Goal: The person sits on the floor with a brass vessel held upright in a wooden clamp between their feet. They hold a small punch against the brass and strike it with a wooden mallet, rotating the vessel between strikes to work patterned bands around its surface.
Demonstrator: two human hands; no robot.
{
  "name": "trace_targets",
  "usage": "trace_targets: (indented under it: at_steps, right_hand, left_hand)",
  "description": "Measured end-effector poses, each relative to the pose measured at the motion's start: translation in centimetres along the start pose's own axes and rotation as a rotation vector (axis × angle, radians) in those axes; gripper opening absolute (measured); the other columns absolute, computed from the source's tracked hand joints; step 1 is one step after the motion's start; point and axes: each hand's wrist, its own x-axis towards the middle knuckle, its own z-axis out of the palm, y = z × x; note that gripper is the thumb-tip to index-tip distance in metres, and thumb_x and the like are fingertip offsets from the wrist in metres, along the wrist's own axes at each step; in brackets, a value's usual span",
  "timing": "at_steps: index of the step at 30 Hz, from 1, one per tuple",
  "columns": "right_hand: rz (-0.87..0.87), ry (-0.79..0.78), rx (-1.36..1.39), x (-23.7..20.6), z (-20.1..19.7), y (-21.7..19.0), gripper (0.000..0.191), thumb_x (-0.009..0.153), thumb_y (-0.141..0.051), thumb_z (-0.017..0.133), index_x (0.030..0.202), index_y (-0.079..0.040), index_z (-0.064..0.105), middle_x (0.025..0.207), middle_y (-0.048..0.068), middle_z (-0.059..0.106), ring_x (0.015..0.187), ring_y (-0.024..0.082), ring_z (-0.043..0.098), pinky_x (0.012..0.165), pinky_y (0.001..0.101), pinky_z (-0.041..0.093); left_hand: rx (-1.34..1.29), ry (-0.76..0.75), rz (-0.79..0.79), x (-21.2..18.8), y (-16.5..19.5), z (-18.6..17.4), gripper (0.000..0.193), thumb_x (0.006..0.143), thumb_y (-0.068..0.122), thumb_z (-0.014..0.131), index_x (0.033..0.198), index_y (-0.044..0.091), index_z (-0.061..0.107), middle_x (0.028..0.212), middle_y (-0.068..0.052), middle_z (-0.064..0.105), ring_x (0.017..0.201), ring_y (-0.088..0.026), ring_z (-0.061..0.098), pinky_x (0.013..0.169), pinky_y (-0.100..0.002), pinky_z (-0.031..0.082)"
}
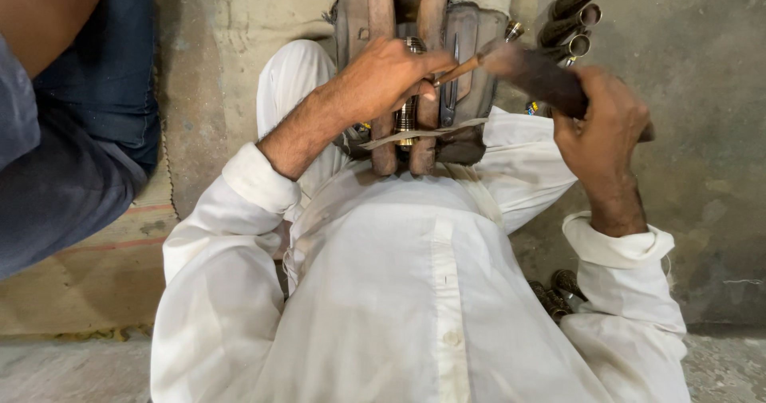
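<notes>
Partly blurred — right hand [600, 124] grips a dark handle [542, 76].

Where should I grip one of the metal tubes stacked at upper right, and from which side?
Take a tube around its open end, coming from the upper right. The open ends point up and to the right and stand free, while the lower ends run down behind the dark tool in the right hand.

We look down on a rough grey concrete floor [702, 179], stained and pitted. At two o'clock a cluster of dark metal tubes [576, 18] rests on it, open ends up-right; at four o'clock, more dark tubes [560, 290] lie partly hidden. At eight o'clock a tan woven mat [104, 279] covers the floor.
</notes>
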Motion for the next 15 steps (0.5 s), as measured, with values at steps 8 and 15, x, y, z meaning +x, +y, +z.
trace_targets:
  at_steps: [8,15]
  right_hand:
    - [-0.008,-0.062,0.011,1.6,-2.5,-0.8,0.034,0.090,-0.001,0.078,0.121,0.000,0.064,0.097,0.018,0.069,0.087,0.038,0.067,0.080,0.0464,0.050]
    - [0.030,-0.110,0.209,5.1,-2.6,-1.7,0.028,0.100,-0.005,0.079,0.123,-0.001,0.063,0.100,0.016,0.072,0.079,0.029,0.071,0.077,0.0396,0.054]
  left_hand:
    - [-0.049,0.091,-0.017,-0.4,0.6,0.4,0.030,0.093,0.025,0.076,0.117,0.010,0.065,0.071,-0.013,0.070,0.065,-0.032,0.071,0.060,-0.046,0.053]
    - [-0.100,0.259,-0.024,-2.4,0.4,1.3,0.029,0.097,0.024,0.076,0.115,0.006,0.062,0.083,-0.012,0.074,0.071,-0.031,0.073,0.059,-0.041,0.053]
